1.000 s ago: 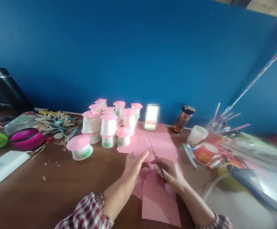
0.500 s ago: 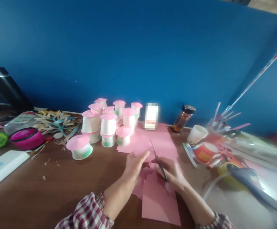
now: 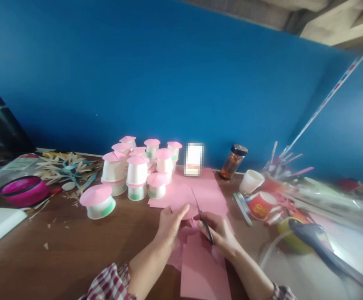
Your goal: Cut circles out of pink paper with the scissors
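My left hand is closed, thumb on top, on a piece of pink paper whose far edge looks rounded. Fingers of my right hand are wrapped round the dark handles of a pair of scissors. Their blades point away from me, close beside the paper; whether they are cutting into it I cannot tell. Under my hands lies a pink paper strip, and larger pink sheets spread behind. Several white cups with pink cone-shaped paper tops stand grouped at the left, some stacked.
To the left are wood shavings, a magenta round case and a white box. At right stand a dark-lidded jar, a tipped white cup, a red paper cup and a glue gun. A blue wall rises behind.
The camera view has tilted up and turned slightly right, so the table things sit lower and further left. Both hands keep their holds on the paper and scissors.
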Demonstrator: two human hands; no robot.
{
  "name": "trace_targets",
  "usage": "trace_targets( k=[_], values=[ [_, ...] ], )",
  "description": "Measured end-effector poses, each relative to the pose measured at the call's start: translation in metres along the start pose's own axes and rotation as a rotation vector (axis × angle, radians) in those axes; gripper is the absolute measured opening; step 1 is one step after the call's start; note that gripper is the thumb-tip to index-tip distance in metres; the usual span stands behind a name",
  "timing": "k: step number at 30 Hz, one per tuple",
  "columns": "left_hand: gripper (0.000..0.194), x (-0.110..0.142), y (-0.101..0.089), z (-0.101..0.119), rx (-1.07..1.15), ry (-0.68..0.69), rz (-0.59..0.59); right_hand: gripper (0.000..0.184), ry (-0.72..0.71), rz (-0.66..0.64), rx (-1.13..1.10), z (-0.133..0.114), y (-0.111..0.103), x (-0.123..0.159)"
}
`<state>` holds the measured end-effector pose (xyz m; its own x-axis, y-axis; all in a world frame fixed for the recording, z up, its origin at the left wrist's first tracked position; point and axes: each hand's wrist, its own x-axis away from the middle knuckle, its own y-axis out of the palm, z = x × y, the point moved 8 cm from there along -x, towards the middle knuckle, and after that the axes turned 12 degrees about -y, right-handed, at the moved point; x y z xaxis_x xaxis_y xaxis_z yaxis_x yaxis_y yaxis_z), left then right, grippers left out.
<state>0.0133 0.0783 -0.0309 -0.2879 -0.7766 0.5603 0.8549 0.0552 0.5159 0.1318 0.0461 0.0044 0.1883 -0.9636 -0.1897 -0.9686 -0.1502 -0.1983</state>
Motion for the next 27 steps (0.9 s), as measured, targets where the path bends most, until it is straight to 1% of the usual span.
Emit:
trace_targets(
  k=[7, 10, 20, 27],
  values=[
    [0.034, -0.005, -0.005, -0.002, 0.002, 0.048, -0.004, 0.041, -0.007, 0.006, 0.054, -0.006, -0.001, -0.001],
    [0.035, -0.006, -0.005, -0.004, -0.016, 0.043, -0.019, 0.041, -0.015, 0.007, 0.073, -0.006, -0.002, -0.001],
    [0.032, 0.000, 0.000, 0.001, -0.014, 0.042, -0.038, 0.044, -0.030, -0.004, 0.112, -0.004, -0.003, -0.002],
    [0.031, 0.009, 0.004, 0.006, -0.021, 0.030, -0.003, 0.048, -0.012, -0.003, 0.119, -0.008, -0.003, -0.001]
  ],
)
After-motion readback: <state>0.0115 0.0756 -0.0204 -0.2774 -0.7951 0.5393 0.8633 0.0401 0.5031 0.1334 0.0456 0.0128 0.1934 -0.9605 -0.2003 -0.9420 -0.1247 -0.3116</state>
